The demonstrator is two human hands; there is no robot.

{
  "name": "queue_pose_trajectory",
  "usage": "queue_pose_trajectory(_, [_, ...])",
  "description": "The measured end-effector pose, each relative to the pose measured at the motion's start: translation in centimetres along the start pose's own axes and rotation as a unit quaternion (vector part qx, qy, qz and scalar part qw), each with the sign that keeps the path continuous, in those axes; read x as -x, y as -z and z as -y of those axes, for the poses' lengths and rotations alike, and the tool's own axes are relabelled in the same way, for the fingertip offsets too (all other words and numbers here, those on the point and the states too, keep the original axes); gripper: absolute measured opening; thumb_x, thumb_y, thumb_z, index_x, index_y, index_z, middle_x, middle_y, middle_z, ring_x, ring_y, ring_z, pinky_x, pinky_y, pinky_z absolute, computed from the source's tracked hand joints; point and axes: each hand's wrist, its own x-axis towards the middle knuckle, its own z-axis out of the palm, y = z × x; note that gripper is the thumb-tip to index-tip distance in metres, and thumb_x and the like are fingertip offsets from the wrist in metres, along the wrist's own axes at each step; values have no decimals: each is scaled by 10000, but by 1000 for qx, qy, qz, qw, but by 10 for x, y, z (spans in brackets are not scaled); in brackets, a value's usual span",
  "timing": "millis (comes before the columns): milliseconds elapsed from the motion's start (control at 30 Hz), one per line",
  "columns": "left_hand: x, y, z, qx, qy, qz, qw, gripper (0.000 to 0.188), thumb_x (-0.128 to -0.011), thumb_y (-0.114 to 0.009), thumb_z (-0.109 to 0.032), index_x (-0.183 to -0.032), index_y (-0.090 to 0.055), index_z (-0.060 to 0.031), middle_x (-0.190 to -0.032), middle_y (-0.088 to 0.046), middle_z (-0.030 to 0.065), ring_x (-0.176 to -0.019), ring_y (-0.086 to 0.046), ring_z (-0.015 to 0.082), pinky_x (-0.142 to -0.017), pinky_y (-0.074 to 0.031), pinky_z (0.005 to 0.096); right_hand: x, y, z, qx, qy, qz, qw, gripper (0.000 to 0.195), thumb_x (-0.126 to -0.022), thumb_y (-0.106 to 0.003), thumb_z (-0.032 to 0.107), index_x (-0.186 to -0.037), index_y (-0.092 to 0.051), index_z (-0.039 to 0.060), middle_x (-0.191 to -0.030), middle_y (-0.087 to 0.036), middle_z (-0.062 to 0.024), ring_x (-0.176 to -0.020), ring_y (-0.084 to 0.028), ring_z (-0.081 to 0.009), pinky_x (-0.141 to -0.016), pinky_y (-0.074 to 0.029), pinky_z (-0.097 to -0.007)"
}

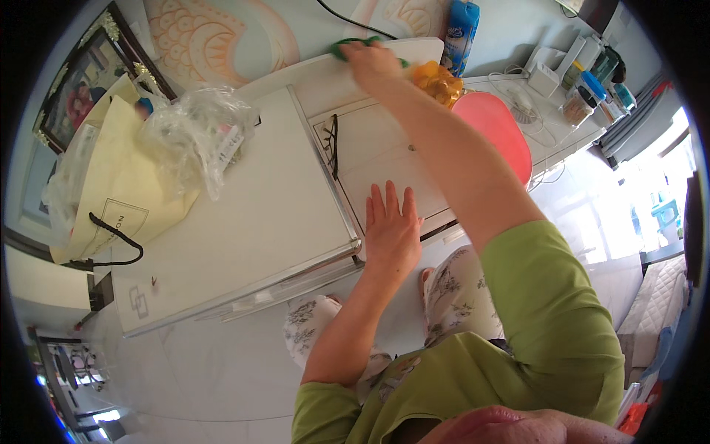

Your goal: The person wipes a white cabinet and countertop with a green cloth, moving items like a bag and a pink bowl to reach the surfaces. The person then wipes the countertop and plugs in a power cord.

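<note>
At the far edge of the white surface, by the wall, my right hand (376, 69) presses on a green cloth (355, 47). The hand is slightly blurred, and it covers much of the cloth. My left hand (392, 236) rests palm down on the near part of the white panel (383, 150), fingers apart and holding nothing. Dark-framed eyeglasses (334, 147) lie on the panel ahead of the left hand, near a metal strip. Beside my right wrist sits a crumpled orange translucent object (437, 83), partly hidden by the forearm.
A blue can (461, 36) stands by the wall. A pink-red rounded object (493, 133) is right of my forearm. Leftward are a cream paper bag (127, 172), clear plastic bags (194, 125) and a framed photograph (83, 83). Jars (579, 105) and cables (521, 105) occupy the right-hand counter.
</note>
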Motion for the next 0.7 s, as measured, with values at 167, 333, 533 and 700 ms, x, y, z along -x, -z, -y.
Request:
queue_pose_trajectory(167, [4, 9, 2, -9, 6, 8, 1000, 538, -932, -591, -244, -1375, -412, 2, -1448, -354, 269, -1368, -290, 477, -1133, -263, 516, -9, 22, -78, -13, -162, 117, 980, 271, -906, -522, 143, -1132, -672, 135, -1250, -624, -101, -1183, -569, -317, -925, -507, -414])
queue_pose_trajectory(333, [3, 13, 2, -8, 11, 11, 1000, 547, -933, -589, -253, -1381, -406, 3, -1451, -350, 269, -1374, -280, 474, -1139, -245, 522, -21, 20, -128, 12, -229, 126, 965, 310, -925, -521, 163, -1198, -665, 133, -1282, -608, -138, -1199, -567, -324, -945, -497, -441])
queue_pose_trajectory(533, [7, 15, 1, 3, 6, -9, 1000, 536, -928, -594, -243, -1370, -422, 6, -1440, -354, 284, -1369, -280, 481, -1143, -233, 531, -21, 14, -151, 22, -295, 131, 946, 333, -916, -531, 201, -1219, -660, 151, -1321, -589, -108, -1260, -515, -305, -1017, -425, -442])
queue_pose_trajectory(700, [15, 16, -1, 12, -8, -15, 1000, 540, -921, -597, -224, -1378, -408, -8, -1438, -355, 284, -1372, -278, 480, -1144, -239, 529, -20, 29, -129, 184, -109, 163, 963, 295, -886, -542, 161, -1134, -700, 137, -1244, -634, -126, -1194, -562, -295, -968, -459, -429])
